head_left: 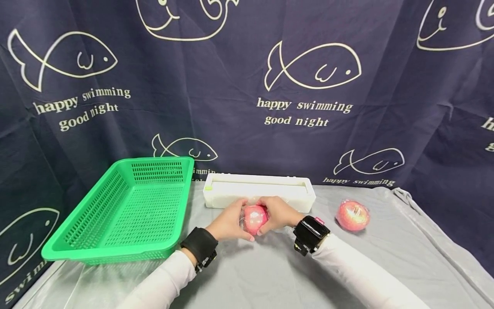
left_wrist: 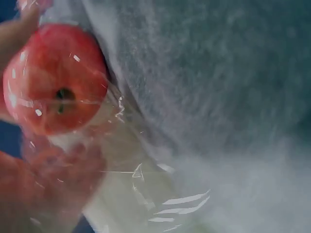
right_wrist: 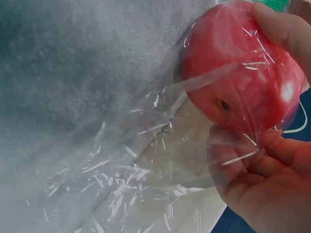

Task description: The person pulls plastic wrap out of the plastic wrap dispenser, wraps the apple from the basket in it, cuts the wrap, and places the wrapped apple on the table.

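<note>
In the head view a red apple (head_left: 255,219) is held between both hands, just in front of a long white box (head_left: 257,193). My left hand (head_left: 230,220) curves round its left side, and my right hand (head_left: 278,212) grips the right side. Clear plastic film (right_wrist: 141,184) covers the apple and trails off it in loose wrinkles in the right wrist view. Behind the film, the right fingers (right_wrist: 252,162) curl beneath the fruit while the thumb lies on top. The stem hollow of the apple (left_wrist: 53,80) faces the left wrist camera.
A green perforated basket (head_left: 180,223) stands at the left with no contents showing. Another apple (head_left: 352,215), shiny with film, sits on the grey-covered table (head_left: 308,279) to the right. A dark blue fish-print curtain (head_left: 231,94) hangs close behind the white box.
</note>
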`<state>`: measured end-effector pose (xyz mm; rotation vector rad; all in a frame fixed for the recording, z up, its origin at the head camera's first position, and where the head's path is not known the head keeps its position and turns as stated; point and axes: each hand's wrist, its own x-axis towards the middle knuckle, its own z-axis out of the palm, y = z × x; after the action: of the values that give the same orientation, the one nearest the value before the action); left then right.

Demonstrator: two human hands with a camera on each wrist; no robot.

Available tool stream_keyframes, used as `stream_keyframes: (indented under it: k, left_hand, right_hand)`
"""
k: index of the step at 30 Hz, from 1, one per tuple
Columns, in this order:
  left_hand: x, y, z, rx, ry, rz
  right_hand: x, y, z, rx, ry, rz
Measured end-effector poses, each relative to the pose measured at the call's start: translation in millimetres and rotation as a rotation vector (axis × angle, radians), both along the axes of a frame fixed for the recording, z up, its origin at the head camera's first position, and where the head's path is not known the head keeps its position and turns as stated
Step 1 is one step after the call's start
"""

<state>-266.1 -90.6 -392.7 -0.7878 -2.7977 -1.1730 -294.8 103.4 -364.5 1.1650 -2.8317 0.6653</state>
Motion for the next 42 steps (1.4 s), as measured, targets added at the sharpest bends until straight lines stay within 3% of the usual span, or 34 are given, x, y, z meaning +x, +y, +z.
stream_keyframes:
  k: [4,6,9,12,17,20,27,33,37,42]
  left_hand:
    - [0.5,7.8,2.7,-0.254,0.282,0.036]
    - [-0.2,11.1,4.3,-0.337,0.393,0.036]
    - [-2.6,13.5,3.9,-0.381,0.474,0.016]
    - [-6.9,13.6,1.3,-0.36,0.464,-0.008]
    - [-16.6,12.1,3.6,-0.321,0.417,-0.037]
    - [-19.9,10.6,5.9,-0.311,0.406,-0.057]
    - [-25.6,8.9,10.1,-0.261,0.355,-0.07]
    - [-26.3,8.6,9.8,-0.199,0.358,-0.073]
    - [-22.9,7.6,4.6,-0.136,0.334,-0.062]
    - [-16.0,3.1,-4.6,-0.067,0.309,0.018]
  right_hand:
    - [-2.6,0.2,3.5,0.008,-0.004,0.029]
    - [-4.9,0.4,4.9,0.015,-0.013,0.037]
    - [-7.7,0.8,5.9,0.026,-0.034,0.033]
    - [-7.6,1.8,3.8,0.006,-0.065,0.021]
    - [-2.5,2.8,-6.1,-0.123,-0.063,-0.015]
    - [4.9,1.5,-11.0,-0.165,0.0,-0.045]
    - [18.8,-3.0,-13.2,-0.133,0.197,-0.144]
    - [16.6,-6.3,-13.2,-0.136,0.211,-0.212]
    - [13.9,-7.3,-14.9,-0.134,0.2,-0.228]
    - [12.7,-6.8,-18.2,-0.153,0.225,-0.21]
